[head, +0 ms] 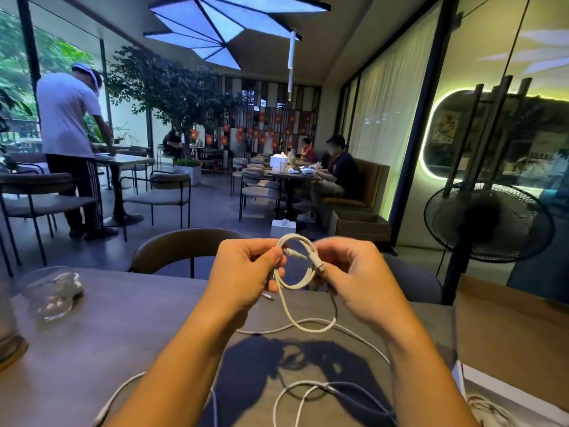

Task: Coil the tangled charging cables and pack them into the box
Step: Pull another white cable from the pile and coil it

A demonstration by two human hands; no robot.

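Loose white charging cables [323,392] sprawl along the grey bench's [129,328] near edge. Above mid-bench, the left hand [246,272] and right hand [354,272] pinch a thin white cable loop [297,260], light, limp, probably best gripped near its plug. A cardboard box [511,331] on the right edge holds coiled cable.

Two bare hands [246,272] [363,278], one clear glass jar [52,294], one black pedestal fan [489,223], one brown cardboard box [511,328].
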